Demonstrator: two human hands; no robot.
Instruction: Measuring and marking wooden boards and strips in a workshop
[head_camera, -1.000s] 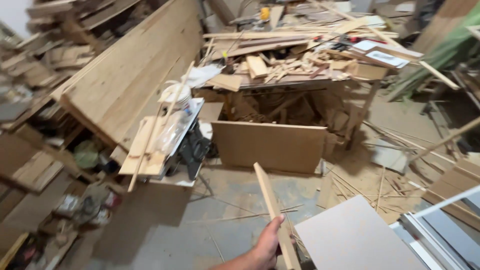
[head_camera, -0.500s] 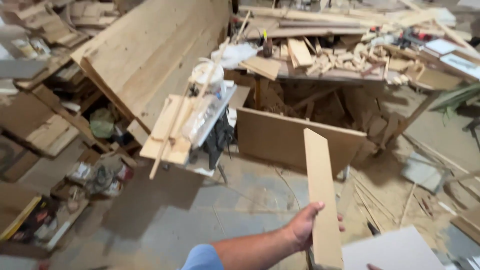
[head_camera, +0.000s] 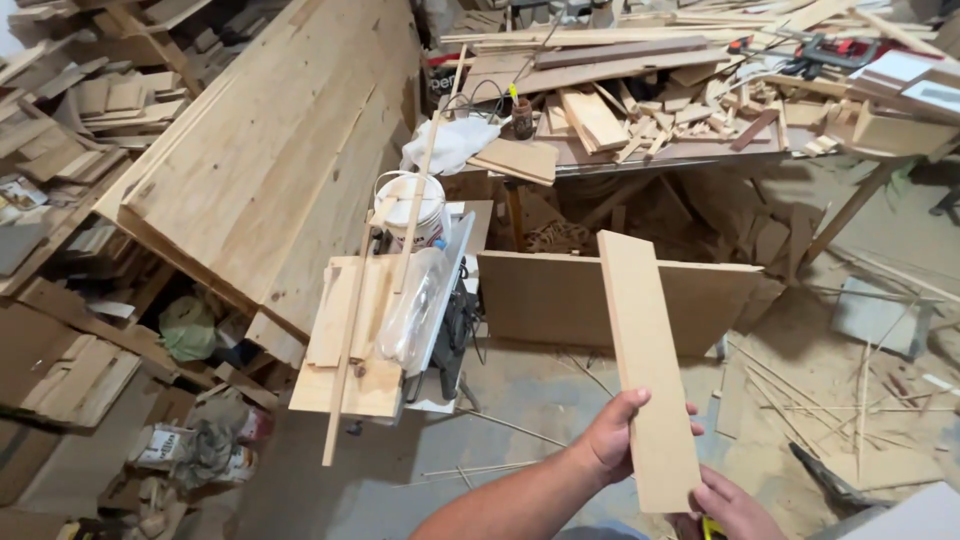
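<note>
Since the earlier frames the board (head_camera: 648, 370) has come up from a low, slanted carry at the bottom edge to a near-upright hold in the middle of my view; the view itself has swung left, so the bench (head_camera: 640, 160) now sits top right; a second hand has come in under the board.

Hands: my left hand (head_camera: 622, 440) has its fingers curled round the board's left edge, thumb on the face; closed on it; my right hand (head_camera: 735, 505) lies at the board's lower end, fingers bent; I cannot tell whether it grips or only props.

Progress, as I judge it: the board is picked up and held clear of the floor, over the sawdust; it is not yet set down on any surface; the saw table (head_camera: 385, 330) to the left, loaded with strips and a clear plastic bag (head_camera: 412, 315), stands well apart from it; a brown panel (head_camera: 560, 295) leans behind it.

Packages and labels: a white bucket (head_camera: 410, 212) with a dark-printed label stands on the saw table; a small brown jar (head_camera: 521, 118) stands on the bench edge beside a white rag (head_camera: 450, 145); crumpled printed bags (head_camera: 195, 450), white with red and dark marks, lie on the floor lower left; flat printed paper (head_camera: 22, 192) lies on the offcuts far left.
</note>
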